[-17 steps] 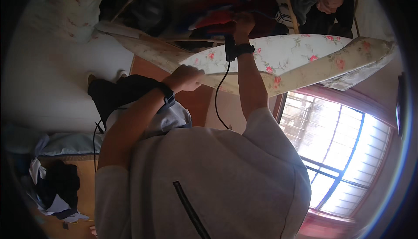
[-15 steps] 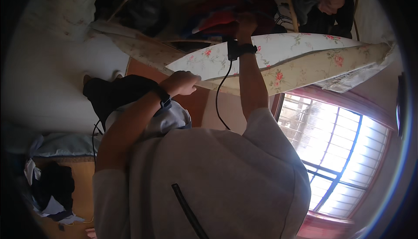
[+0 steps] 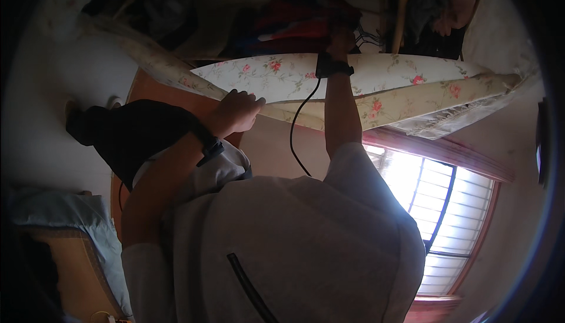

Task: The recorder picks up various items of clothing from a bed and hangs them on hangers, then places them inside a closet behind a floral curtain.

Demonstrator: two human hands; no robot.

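Observation:
A cloth cover with red flowers on white and cream spans the front of a dark clothes rack, its edge folded back. My left hand is closed at the near edge of this cloth, the fingers curled on it. Past the cloth, my right hand reaches into the dark space, against a red and dark blue garment. Its fingers are lost in shadow, so their grip is unclear. Several thin hangers show just right of that hand. Each wrist wears a dark band.
A wooden pole rises at the right of the rack, with grey and pink clothes beyond. A bright barred window lies to the right. A cloth-draped wooden piece stands at the lower left. A black cable hangs from my right wrist.
The view has turned slightly, shifting the window and cloth leftward. My left hand has moved slightly left, still at the cloth edge. My right hand remains by the red garment.

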